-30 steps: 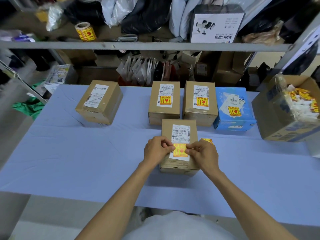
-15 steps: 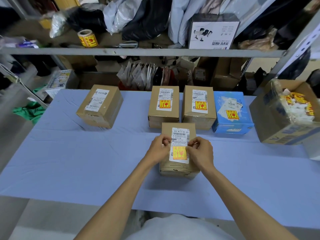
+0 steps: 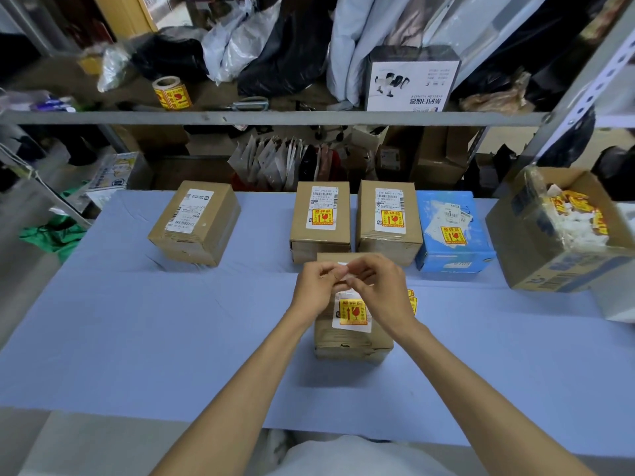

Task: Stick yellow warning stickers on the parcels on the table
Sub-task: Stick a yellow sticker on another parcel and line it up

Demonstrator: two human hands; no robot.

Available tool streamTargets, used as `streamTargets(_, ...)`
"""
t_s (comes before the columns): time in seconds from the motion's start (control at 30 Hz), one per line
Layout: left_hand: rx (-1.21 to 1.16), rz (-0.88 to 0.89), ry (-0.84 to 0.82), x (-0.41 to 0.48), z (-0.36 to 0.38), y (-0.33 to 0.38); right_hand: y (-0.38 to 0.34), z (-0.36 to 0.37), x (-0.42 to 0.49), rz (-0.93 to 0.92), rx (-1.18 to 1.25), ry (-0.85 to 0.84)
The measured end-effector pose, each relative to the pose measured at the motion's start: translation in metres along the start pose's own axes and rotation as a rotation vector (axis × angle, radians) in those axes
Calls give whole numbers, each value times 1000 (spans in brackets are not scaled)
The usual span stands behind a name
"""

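Light: soft, even light is falling from above onto the blue table.
Shadows: a faint shadow is lying before the near parcel.
Edges: the wide lens is tilting the shelf upright and smearing the left margin.

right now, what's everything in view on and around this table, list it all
unstickered parcel: one, brown, far left of the table
stickered brown parcels: three, brown; two back centre, one nearest, under the hands
blue parcel: one, blue, stickered, back right
loose stickers: a few, yellow, right of the nearest parcel
open box: one, brown, far right, holding white and yellow scraps
sticker roll: one, yellow, shelf behind
table: one, light blue cover
pale scrap: one, whitish, between both hands' fingertips
left hand: one, pinching the pale scrap
right hand: one, pinching the pale scrap
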State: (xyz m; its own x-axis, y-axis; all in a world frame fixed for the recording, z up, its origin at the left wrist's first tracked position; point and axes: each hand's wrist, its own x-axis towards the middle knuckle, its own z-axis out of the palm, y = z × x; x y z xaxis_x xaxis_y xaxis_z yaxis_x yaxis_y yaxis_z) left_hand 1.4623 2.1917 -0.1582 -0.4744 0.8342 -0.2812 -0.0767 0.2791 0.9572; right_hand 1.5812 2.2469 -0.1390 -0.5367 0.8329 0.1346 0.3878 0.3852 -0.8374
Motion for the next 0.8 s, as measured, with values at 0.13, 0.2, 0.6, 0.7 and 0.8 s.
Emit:
streamTargets(0.13, -174, -76, 42, 1, 4, 8, -3, -4, -1, 38, 1, 72)
streamTargets(0.2, -232, -96, 30, 2, 3, 12, -6, -7, 0, 78, 97, 64)
streamTargets(0.6, -245, 28, -48, -6, 1, 22, -7, -23, 9, 118, 297, 177)
streamTargets(0.7, -207, 66, -53, -7, 3, 29, -6, -25, 8, 101, 288, 217)
streamTargets(0.8, -219, 54, -44, -6, 3, 35, -10, -25, 6, 89, 315, 260)
